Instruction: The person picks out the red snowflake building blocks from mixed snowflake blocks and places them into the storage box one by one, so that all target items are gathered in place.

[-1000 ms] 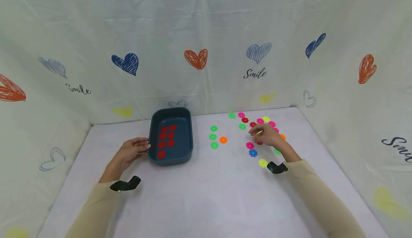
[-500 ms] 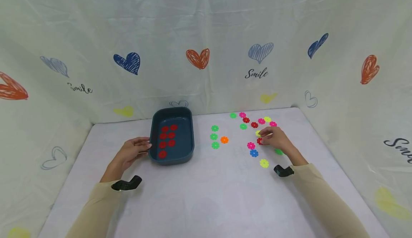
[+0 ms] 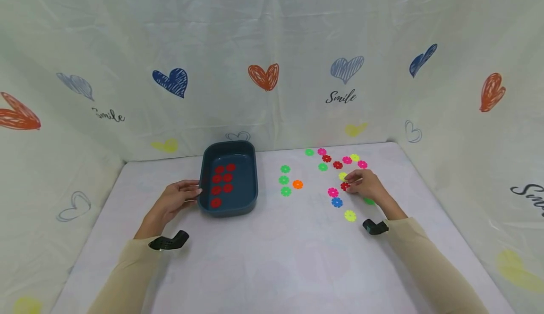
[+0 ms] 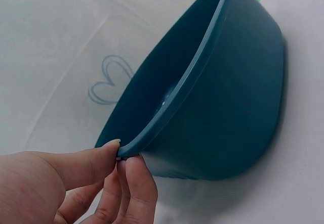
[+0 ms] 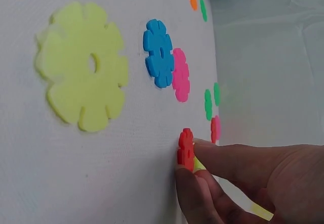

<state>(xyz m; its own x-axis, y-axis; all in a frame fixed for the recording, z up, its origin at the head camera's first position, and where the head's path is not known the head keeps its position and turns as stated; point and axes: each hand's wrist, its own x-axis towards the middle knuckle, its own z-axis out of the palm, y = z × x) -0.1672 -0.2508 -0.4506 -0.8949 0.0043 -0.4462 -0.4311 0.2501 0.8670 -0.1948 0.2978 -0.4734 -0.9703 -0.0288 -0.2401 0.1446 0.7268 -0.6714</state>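
Observation:
A dark teal rectangular tub (image 3: 248, 205) stands at the left of the table, with several red flower-shaped discs (image 3: 216, 203) lying in it. My left hand (image 3: 172, 203) pinches the tub's left rim between thumb and fingers, as the left wrist view shows plainly. At the right, my right hand (image 3: 367, 186) pinches a red flower disc (image 5: 185, 148) by its edges, at table level. Near those fingers lie a yellow disc (image 3: 342, 175), a pink disc (image 3: 333, 192) and a blue disc (image 3: 337, 202). The hand partly covers a green disc (image 3: 369, 201).
More flower discs lie behind the right hand, among them a dark red disc (image 3: 337, 165) and a pink disc (image 3: 362, 164). Between tub and right hand are green discs (image 3: 284, 180) and an orange disc (image 3: 298, 184). A printed cloth (image 3: 297, 111) hangs behind the table.
My right hand has moved slightly right and back from over the pile, uncovering yellow and red discs, and its fingers now meet a red disc. The left hand stays on the tub's rim.

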